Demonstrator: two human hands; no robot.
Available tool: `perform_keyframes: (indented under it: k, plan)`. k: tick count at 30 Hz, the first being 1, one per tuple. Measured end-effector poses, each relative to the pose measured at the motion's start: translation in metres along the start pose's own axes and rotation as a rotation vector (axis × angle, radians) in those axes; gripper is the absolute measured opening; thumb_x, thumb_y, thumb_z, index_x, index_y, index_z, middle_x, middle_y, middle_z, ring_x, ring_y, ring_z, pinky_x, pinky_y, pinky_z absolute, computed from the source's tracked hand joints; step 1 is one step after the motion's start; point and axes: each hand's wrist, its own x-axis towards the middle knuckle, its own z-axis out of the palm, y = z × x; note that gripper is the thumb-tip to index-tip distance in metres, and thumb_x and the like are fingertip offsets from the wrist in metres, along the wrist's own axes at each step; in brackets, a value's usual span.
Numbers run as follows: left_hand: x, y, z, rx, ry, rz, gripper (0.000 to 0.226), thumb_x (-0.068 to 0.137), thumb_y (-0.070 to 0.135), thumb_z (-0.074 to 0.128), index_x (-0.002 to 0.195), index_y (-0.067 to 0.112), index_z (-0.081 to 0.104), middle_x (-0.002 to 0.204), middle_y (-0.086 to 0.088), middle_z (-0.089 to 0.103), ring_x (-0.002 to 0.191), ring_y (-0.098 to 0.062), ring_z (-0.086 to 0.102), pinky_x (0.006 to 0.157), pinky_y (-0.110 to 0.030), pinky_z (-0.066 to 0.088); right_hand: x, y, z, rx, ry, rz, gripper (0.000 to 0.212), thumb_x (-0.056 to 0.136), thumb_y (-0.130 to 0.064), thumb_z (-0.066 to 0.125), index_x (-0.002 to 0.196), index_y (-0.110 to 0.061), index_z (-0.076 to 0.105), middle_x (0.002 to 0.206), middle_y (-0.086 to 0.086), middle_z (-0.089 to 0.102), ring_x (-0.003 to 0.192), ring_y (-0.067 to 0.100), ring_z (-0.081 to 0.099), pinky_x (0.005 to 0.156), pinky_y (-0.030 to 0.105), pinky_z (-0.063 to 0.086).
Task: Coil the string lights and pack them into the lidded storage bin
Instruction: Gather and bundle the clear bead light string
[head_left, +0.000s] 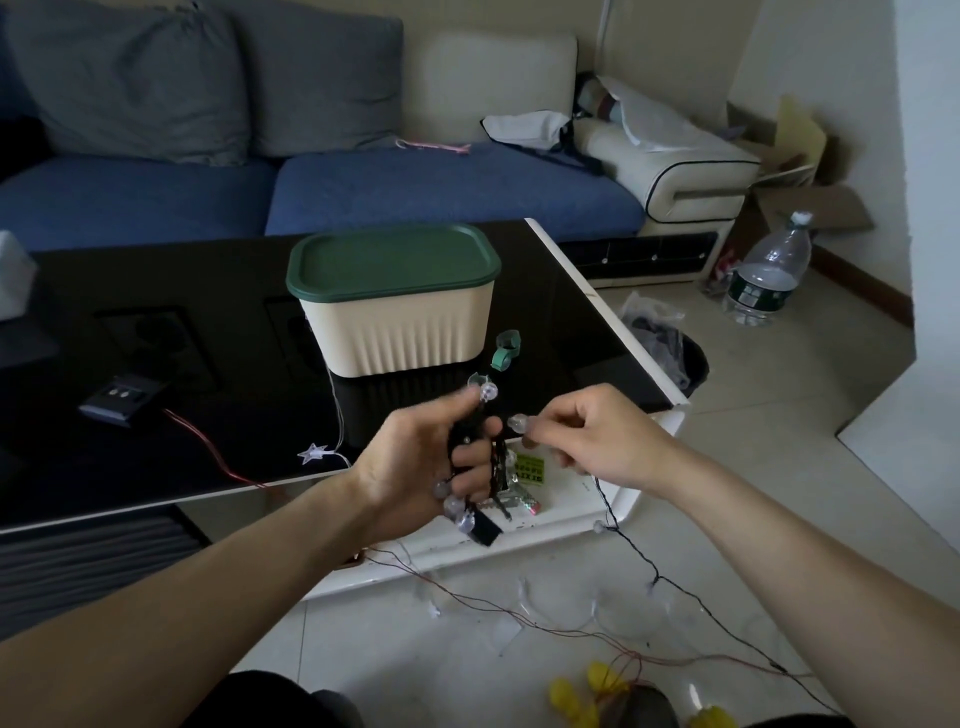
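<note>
Left hand grips the limp, light coil of black-wired clear-bulb string lights; right hand, at 3 o'clock, pinches one fragile bulb. Best held by the wire.

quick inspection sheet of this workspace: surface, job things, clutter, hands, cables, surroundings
surface: glossy black table with a white edge.
job's things: storage bin on the table, green lid on; string lights partly coiled, rest trailing to the floor.
clutter: green clip beside the bin, star light and small dark box on the table, yellow-green packet on the white ledge.
grippers: left hand has its grip round the coil; right hand pinches one bulb.
cables: red wire on the table, thin wires on the floor.
surroundings: blue sofa, water bottle, cardboard box, tiled floor.
</note>
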Motion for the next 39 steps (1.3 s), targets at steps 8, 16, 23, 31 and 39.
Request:
perform_keyframes:
  k: [8,16,23,31,39]
  plan:
    - [0.004,-0.006,0.004,0.316,0.147,0.082,0.047,0.09,0.037,0.063,0.057,0.006,0.048,0.048,-0.011,0.041,0.042,-0.02,0.039,0.042,-0.023,0.034,0.003,0.0,0.013,-0.02,-0.052,0.067,0.026,0.102,-0.023,0.057,0.087,-0.005,0.07,0.066,0.008,0.07,0.054,0.022,0.066,0.043,0.027,0.048]
    - [0.006,-0.008,0.008,0.285,0.257,0.045,0.036,0.097,0.023,0.056,0.065,0.012,0.046,0.049,-0.003,0.023,0.037,-0.016,0.024,0.041,-0.026,0.031,0.001,-0.011,-0.002,0.122,0.165,0.015,0.026,0.091,-0.024,0.073,0.072,-0.007,0.07,0.051,0.004,0.054,0.042,0.015,0.046,0.043,0.023,0.037]
    - [0.01,-0.002,0.004,0.034,0.261,0.064,0.025,0.094,0.026,0.055,0.075,0.01,0.051,0.05,-0.001,0.034,0.039,-0.016,0.034,0.047,-0.029,0.035,-0.007,-0.006,0.014,0.059,-0.3,0.116,0.04,0.107,-0.031,0.046,0.089,-0.001,0.066,0.052,0.007,0.061,0.056,0.024,0.068,0.058,0.034,0.057]
    - [0.005,-0.006,0.019,0.053,0.123,0.065,0.027,0.089,0.032,0.057,0.072,0.011,0.05,0.051,0.0,0.032,0.038,-0.013,0.03,0.043,-0.024,0.031,-0.002,-0.005,0.022,0.068,-0.144,0.173,0.046,0.106,-0.037,0.045,0.088,0.0,0.065,0.057,0.004,0.067,0.056,0.026,0.068,0.049,0.031,0.052]
    - [0.004,-0.003,0.017,0.05,0.129,0.083,0.057,0.081,0.04,0.06,0.119,-0.004,0.062,0.058,-0.003,0.051,0.042,-0.012,0.037,0.045,-0.023,0.014,0.001,-0.005,0.028,-0.043,-0.126,0.188,0.055,0.103,-0.05,0.045,0.071,-0.014,0.073,0.065,0.002,0.073,0.054,0.001,0.061,0.073,0.028,0.049]
